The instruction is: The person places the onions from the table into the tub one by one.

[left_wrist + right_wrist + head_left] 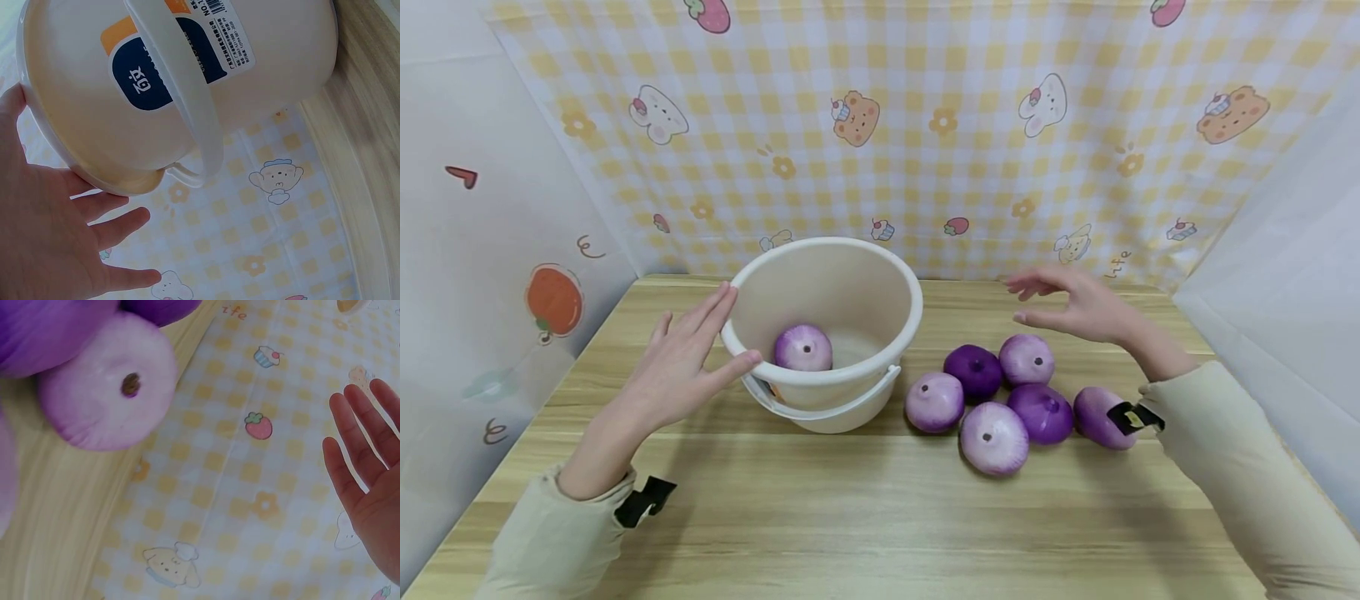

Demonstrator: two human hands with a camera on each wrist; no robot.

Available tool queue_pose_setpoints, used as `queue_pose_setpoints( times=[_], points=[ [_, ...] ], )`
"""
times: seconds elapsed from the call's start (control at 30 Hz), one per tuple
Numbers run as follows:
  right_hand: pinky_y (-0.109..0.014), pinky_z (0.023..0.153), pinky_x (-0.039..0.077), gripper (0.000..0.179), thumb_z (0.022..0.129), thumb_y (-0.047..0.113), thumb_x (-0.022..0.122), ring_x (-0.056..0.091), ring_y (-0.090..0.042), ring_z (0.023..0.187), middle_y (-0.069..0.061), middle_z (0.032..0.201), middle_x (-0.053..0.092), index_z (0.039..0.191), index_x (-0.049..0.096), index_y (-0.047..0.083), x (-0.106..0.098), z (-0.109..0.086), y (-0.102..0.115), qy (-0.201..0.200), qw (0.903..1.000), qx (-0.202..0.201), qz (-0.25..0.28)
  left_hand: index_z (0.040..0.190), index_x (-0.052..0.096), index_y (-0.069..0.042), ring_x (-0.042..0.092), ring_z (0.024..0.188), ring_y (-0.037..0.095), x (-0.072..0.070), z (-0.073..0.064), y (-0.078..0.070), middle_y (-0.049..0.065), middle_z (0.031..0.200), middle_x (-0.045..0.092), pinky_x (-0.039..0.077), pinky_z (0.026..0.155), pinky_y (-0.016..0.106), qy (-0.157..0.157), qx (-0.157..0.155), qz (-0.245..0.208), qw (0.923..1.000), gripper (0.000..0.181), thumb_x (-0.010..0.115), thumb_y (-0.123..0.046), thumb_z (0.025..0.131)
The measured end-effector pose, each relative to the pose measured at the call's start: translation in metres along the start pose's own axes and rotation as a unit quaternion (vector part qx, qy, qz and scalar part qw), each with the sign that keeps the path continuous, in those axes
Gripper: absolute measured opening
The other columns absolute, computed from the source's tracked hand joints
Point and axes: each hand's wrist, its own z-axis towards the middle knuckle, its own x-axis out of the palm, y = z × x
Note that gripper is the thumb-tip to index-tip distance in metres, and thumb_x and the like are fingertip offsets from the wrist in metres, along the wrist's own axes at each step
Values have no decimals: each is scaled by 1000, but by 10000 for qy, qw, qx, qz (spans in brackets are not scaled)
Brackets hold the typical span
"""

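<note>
A cream plastic bucket (850, 421) stands on the table with one purple onion (803, 348) inside. My left hand (681, 367) rests at the bucket's left rim, thumb and fingers extended along it. In the left wrist view the bucket's label (153, 69) and white handle (178, 75) show beside the spread fingers (125, 228). My right hand (1078, 304) hovers above the back of the onion group, holding nothing. Nearest below it lies a pale onion (1027, 361); this onion (109, 387) also fills the upper left of the right wrist view.
Several more onions lie right of the bucket, among them a dark purple one (973, 372), a pale front one (994, 439) and one by the right sleeve (1101, 417). A checked cloth (925, 167) hangs behind the wooden table (820, 517).
</note>
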Motion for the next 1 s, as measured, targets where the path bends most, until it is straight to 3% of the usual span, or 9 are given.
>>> queue_pose_setpoints(
  times=[0.27, 0.57, 0.73, 1.0],
  points=[
    [-19, 79, 41, 39, 75, 4, 69, 56, -11, 87, -3, 103, 60, 112, 57, 7, -4, -27, -10, -277, 9995, -1, -136, 142, 13, -7, 19, 126, 37, 0, -1, 0, 10, 145, 14, 0, 97, 58, 13, -12, 2, 10000, 78, 49, -47, 85],
    [-19, 79, 40, 44, 74, 8, 71, 55, -13, 90, 2, 102, 61, 116, 57, 13, -1, -58, -13, -337, 9965, 679, -354, 142, 13, -7, 19, 126, 36, 0, 0, 0, 10, 145, 13, 0, 98, 57, 35, -6, 26, 10000, 78, 49, -47, 86],
    [-16, 79, 41, 45, 72, 5, 72, 56, -12, 90, 3, 103, 60, 114, 57, 11, 2, -75, -19, -381, 9970, 523, -423, 142, 13, -7, 19, 126, 36, -1, 0, 1, 10, 145, 13, 0, 98, 57, 36, -1, 33, 10000, 78, 49, -47, 85],
    [-13, 81, 38, 51, 70, -2, 71, 52, -9, 97, 2, 113, 55, 118, 53, 2, 4, -105, -25, -329, 9986, 406, 1, 142, 13, -7, 19, 126, 36, -1, 0, 1, 10, 145, 13, 0, 98, 56, 44, -26, 64, 10000, 78, 49, -48, 85]
  ],
)
